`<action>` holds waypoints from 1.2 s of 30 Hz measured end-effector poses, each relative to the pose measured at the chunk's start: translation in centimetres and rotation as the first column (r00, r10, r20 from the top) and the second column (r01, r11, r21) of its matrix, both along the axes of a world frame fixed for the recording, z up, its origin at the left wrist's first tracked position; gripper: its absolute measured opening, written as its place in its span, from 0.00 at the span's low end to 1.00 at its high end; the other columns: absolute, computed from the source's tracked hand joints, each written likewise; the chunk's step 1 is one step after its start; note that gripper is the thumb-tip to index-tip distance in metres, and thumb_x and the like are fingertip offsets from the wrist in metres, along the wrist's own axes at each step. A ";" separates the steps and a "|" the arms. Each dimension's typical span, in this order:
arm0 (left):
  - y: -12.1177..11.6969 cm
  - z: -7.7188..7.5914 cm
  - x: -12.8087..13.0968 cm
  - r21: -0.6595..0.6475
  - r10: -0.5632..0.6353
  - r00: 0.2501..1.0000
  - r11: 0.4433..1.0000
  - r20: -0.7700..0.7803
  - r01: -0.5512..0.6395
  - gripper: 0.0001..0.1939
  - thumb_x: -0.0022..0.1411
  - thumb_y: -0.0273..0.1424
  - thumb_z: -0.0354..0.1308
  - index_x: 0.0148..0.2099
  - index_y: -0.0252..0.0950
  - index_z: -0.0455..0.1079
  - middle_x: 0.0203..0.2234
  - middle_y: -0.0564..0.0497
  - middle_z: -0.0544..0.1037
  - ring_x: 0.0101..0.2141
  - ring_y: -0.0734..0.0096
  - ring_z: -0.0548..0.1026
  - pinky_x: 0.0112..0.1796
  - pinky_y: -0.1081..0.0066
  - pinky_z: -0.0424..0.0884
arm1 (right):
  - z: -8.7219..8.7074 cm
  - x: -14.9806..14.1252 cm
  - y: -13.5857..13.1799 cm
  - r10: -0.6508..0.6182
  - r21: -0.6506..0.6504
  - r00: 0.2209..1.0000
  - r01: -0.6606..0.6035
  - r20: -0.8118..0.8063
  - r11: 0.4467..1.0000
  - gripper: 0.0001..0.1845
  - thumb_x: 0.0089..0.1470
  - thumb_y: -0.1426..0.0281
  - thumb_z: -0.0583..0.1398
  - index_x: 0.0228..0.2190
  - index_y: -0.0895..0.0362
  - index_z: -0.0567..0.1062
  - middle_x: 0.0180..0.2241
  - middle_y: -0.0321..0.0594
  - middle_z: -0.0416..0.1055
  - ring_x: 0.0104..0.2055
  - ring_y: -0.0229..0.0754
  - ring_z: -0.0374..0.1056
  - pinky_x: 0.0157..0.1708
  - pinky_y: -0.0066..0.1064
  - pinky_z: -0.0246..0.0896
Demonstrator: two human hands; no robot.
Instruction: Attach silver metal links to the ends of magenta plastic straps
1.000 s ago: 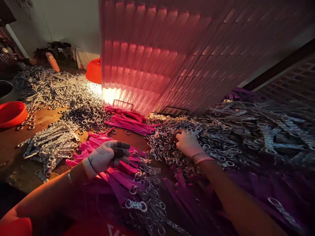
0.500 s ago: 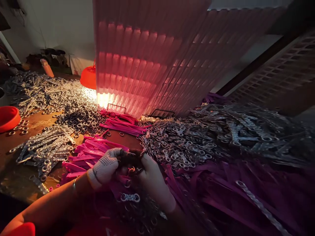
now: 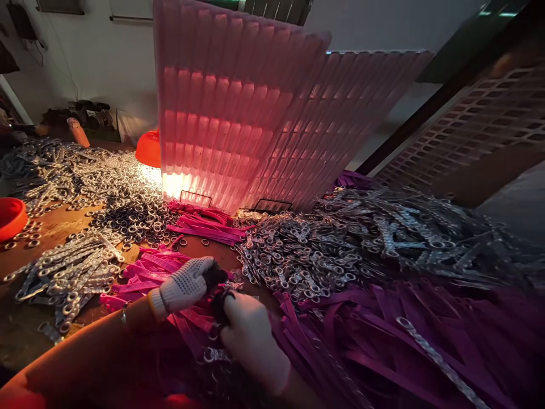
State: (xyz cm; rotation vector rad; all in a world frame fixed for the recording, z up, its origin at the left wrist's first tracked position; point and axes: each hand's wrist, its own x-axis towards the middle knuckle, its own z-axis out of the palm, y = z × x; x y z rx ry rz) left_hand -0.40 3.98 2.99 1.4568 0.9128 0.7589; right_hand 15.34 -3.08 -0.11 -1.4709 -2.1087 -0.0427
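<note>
My left hand [image 3: 185, 287], in a white dotted glove, is closed above the pink straps [image 3: 153, 267], its fingertips dark. Close beside it, my right hand [image 3: 251, 335], also gloved, has its fingers curled in and dark at the tips. A small silvery piece [image 3: 233, 285] glints between the two hands, but shadow and fingers hide what each one grips. Below them a metal link with ring ends [image 3: 215, 355] shows in the dim light. Purple straps [image 3: 374, 335] lie to the right of my right hand, with a long silvery ringed strip [image 3: 438, 358] across them.
Behind my hands lies a heap of metal links [image 3: 298, 255]. Loose rings [image 3: 136, 213] and silvery strips [image 3: 76, 267] are piled on the left. A red lamp [image 3: 148, 149] shines beside upright ribbed translucent panels [image 3: 213, 125]. A red bowl [image 3: 12, 218] stands at the left edge.
My right hand has moved left and down, while my left hand is nearly in place. The dark fingertips are now more apart. The view has tilted up, showing more of the panels.
</note>
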 end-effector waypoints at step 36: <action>7.8 -3.2 -1.9 -0.592 0.477 0.859 0.752 0.185 -0.290 0.13 0.52 0.31 0.62 0.39 0.33 0.66 0.25 0.54 0.71 0.13 0.87 0.55 0.13 0.81 0.43 | -4.0 -1.7 21.6 0.007 -0.311 1.000 -0.008 -0.003 0.950 0.07 0.46 0.80 0.58 0.28 0.63 0.76 0.43 0.57 0.74 0.47 0.51 0.66 0.44 0.37 0.54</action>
